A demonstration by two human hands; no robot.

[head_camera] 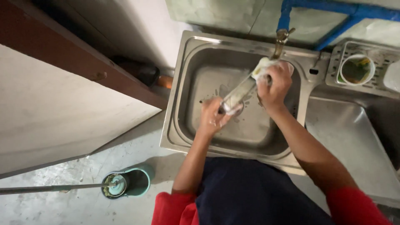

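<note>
Over a steel sink (pixel 183 83), my left hand (pixel 211 117) grips the lower end of a long, shiny metal utensil (pixel 238 94) that slants up to the right. My right hand (pixel 275 82) is closed around a pale, soapy sponge (pixel 261 68) pressed against the utensil's upper end. Both hands hover above the basin, just under a brass tap (pixel 281 40). Which kind of utensil it is cannot be told from the blur.
Blue pipes (pixel 333 12) run along the wall above the tap. A white cup (pixel 356 69) stands in a rack at the right, beside a steel draining board (pixel 354 141). A teal mop bucket (pixel 127 181) with a long handle sits on the floor at left.
</note>
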